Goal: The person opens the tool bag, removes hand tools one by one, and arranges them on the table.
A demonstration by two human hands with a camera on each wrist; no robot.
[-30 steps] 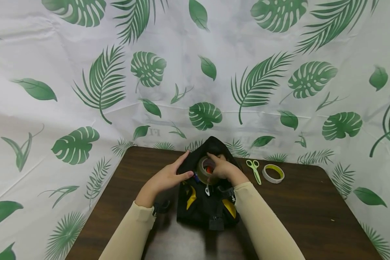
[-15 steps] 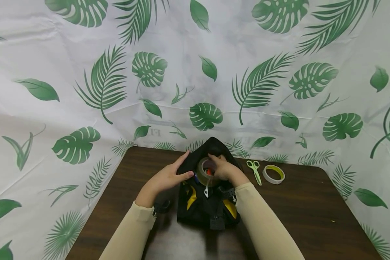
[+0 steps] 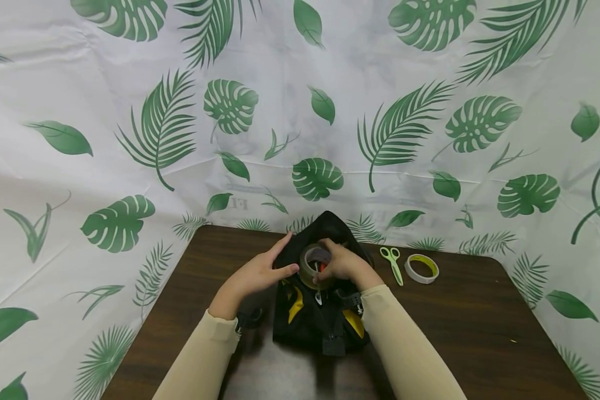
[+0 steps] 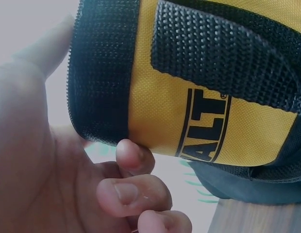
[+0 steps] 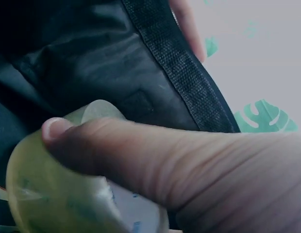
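A black tool bag (image 3: 300,330) with yellow panels stands on the table, its mouth gaping. My left hand (image 3: 252,280) holds the bag's rim at the left; in the left wrist view the thumb lies on one side of the black edging (image 4: 104,73) and the curled fingertips on the other. At the bag's mouth, my right hand (image 3: 347,264) grips a roll of clear brownish packing tape (image 3: 306,273). The right wrist view has the thumb pressed on the tape roll (image 5: 48,189), against the dark lining (image 5: 107,63). Something orange-red (image 3: 324,267) shows through the ring, its kind unclear.
Light-green scissors (image 3: 392,265) lie right of the bag on the dark wooden table (image 3: 460,311). Beside them is a white tape roll (image 3: 421,269) with a yellow inner face. A leaf-printed cloth (image 3: 275,111) hangs behind the table's back edge.
The packing tape roll has shifted slightly left and turned a little at the bag's mouth, with my right hand on it. My left hand stays on the rim.
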